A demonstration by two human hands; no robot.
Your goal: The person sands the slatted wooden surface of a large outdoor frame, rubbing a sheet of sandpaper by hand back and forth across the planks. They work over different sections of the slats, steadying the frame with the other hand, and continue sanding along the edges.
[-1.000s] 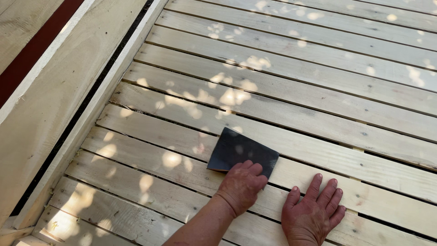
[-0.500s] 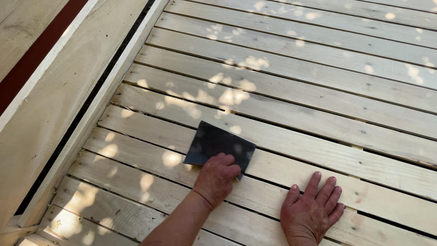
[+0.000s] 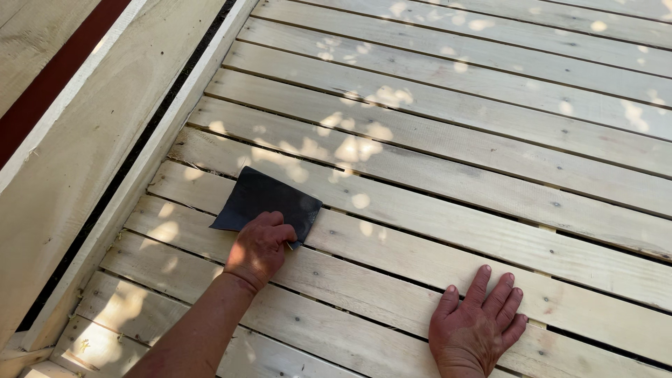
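A dark grey sandpaper sheet [image 3: 262,199] lies flat on pale wooden deck boards [image 3: 448,182]. My left hand [image 3: 260,246] presses on the sheet's near edge with curled fingers, the forearm coming in from the bottom left. My right hand [image 3: 479,323] rests flat on a board to the right, palm down and fingers spread, holding nothing. The two hands are well apart.
A wide pale wooden beam [image 3: 84,161] runs along the left side of the deck, with a dark gap [image 3: 133,157] between them. A dark red strip [image 3: 52,77] shows at the far left. Narrow gaps and screw heads mark the boards, under dappled sunlight.
My left hand has slid the sandpaper to the left along the boards. My right hand has stayed flat in the same place.
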